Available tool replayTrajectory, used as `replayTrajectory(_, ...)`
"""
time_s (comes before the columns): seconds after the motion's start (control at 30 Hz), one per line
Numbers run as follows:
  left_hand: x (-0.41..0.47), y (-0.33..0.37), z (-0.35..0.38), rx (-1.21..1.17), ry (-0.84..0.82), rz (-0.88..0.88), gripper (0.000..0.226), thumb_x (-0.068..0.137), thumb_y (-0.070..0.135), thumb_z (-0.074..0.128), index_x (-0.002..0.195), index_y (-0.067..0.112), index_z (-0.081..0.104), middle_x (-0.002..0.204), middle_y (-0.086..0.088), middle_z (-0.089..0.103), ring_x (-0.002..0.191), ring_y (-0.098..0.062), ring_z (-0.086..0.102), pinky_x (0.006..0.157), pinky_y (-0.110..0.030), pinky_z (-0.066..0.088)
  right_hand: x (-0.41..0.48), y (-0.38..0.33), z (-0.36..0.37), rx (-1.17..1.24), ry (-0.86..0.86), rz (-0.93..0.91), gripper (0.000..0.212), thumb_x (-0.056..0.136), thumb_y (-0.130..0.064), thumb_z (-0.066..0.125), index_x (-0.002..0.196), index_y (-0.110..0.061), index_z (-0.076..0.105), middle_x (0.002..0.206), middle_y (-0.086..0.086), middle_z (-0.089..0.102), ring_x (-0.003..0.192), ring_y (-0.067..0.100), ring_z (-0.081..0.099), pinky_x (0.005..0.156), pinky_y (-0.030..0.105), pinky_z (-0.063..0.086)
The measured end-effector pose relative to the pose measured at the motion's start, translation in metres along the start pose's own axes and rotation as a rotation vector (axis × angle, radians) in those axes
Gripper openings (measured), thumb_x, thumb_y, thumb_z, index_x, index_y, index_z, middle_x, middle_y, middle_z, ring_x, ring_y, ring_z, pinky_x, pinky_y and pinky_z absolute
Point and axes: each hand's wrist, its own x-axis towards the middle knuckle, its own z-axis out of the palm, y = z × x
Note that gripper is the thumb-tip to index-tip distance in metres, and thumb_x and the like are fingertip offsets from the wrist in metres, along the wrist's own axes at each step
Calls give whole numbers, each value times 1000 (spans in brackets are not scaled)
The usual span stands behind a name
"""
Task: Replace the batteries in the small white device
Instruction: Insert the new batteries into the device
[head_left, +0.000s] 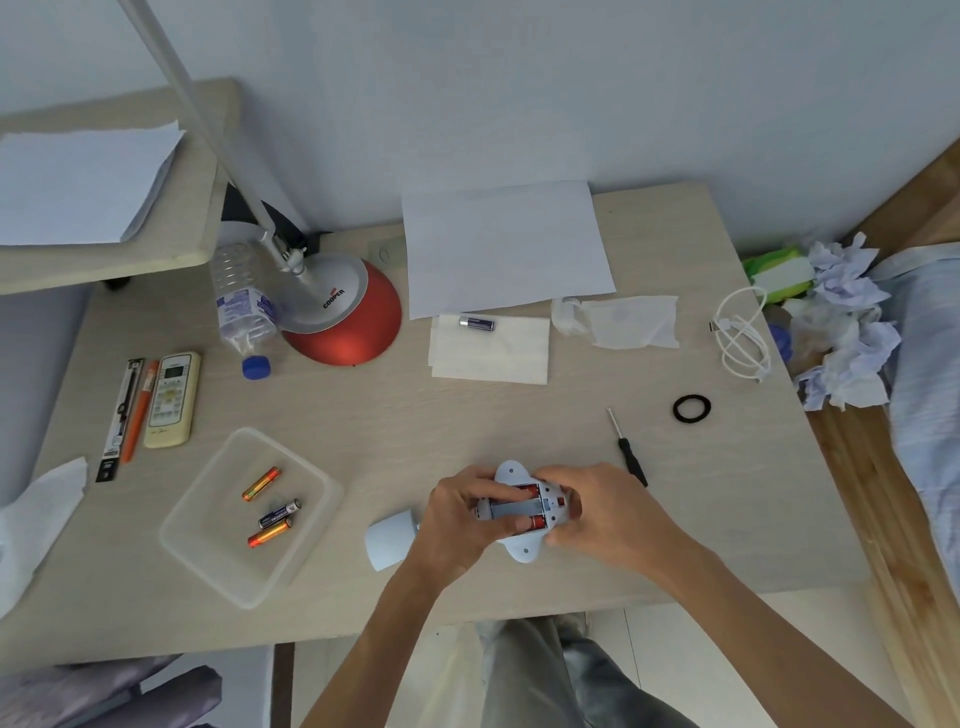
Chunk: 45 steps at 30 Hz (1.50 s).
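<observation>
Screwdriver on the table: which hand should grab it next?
Right, probably. The screwdriver lies just beyond the right hand, on its side of the white device. The left hand grips the device's other side and would have to cross over it.

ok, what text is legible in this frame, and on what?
"COOPER": on the lamp base.
Water bottle label: blurred, unreadable.
Remote control: screen and buttons too small.
Batteries in the tray and battery on the tissue: print too small.
Packaged tool: unreadable.
White device: no text seen.
</observation>
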Motion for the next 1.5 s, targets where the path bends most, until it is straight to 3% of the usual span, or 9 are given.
replayTrajectory(0.2, 3, 31, -29, 64, 50, 6, 22, 81, 31, 93, 102, 28, 87, 119, 11, 79, 110, -13, 77, 97, -40, 64, -1, 1, 1, -35, -10, 25, 48, 84, -35, 82, 129, -37, 67, 100, -14, 77, 80, 3, 69, 74, 16, 57)
replayTrajectory(0.33, 47, 65, -50, 248, 267, 175, 19, 92, 25, 87, 110, 26, 84, 114, 14, 81, 102, -8, 78, 94, -31, 63, -2, 0, 0, -40, -23, 41, 52, 85, -35, 81, 134, -37, 65, 96, -20, 71, 72, -5, 61, 66, 7, 44)
replayTrajectory(0.4, 82, 75, -57, 368, 321, 246, 23, 93, 23, 84, 116, 24, 82, 119, 9, 79, 102, -12, 76, 94, -34, 63, -2, 0, 0, -38, -28, 41, 51, 86, -36, 81, 134, -36, 65, 99, -19, 73, 71, -4, 61, 68, 8, 46)
replayTrajectory(0.57, 160, 76, -71, 779, 255, 307, 34, 97, 21, 77, 131, 27, 75, 128, 0, 71, 121, -27, 63, 105, -41, 52, -2, 0, 1, -60, -6, 30, 42, 86, -38, 78, 126, -35, 67, 95, -18, 73, 71, 0, 60, 65, 10, 45)
replayTrajectory(0.7, 188, 70, -75, 910, 188, 292, 40, 99, 17, 73, 138, 22, 71, 131, -4, 65, 127, -28, 55, 104, -44, 51, -1, 1, 3, -41, 1, 38, 41, 87, -39, 78, 127, -37, 67, 89, -23, 68, 67, -4, 58, 66, 7, 41)
replayTrajectory(1.03, 197, 68, -79, 859, 167, 270, 18, 91, 10, 81, 106, 19, 79, 103, -4, 61, 93, -25, 66, 88, -44, 57, -3, 0, 3, -6, -1, 46, 43, 86, -37, 79, 128, -37, 66, 94, -22, 71, 68, -7, 58, 65, 6, 40)
replayTrajectory(1.23, 179, 77, -77, 906, 81, 274, 11, 99, 15, 73, 109, 18, 75, 102, -1, 66, 94, -25, 67, 87, -42, 55, -3, -2, -1, -8, -14, 58, 45, 86, -37, 79, 129, -38, 66, 85, -28, 63, 67, -9, 57, 62, 5, 36)
replayTrajectory(1.4, 109, 90, -63, 710, 81, 342, 11, 100, 15, 74, 110, 20, 77, 101, 1, 69, 84, -16, 67, 82, -37, 57, -1, -1, -2, -31, -26, 49, 45, 85, -36, 79, 128, -34, 67, 97, -17, 75, 77, 4, 65, 73, 20, 56)
replayTrajectory(1.5, 49, 85, -51, 636, 18, 381, 12, 99, 17, 77, 109, 24, 78, 97, 7, 68, 83, -13, 67, 77, -30, 56, -1, -1, -2, -13, -17, 43, 42, 84, -36, 80, 124, -36, 68, 90, -18, 72, 72, 2, 62, 69, 20, 53)
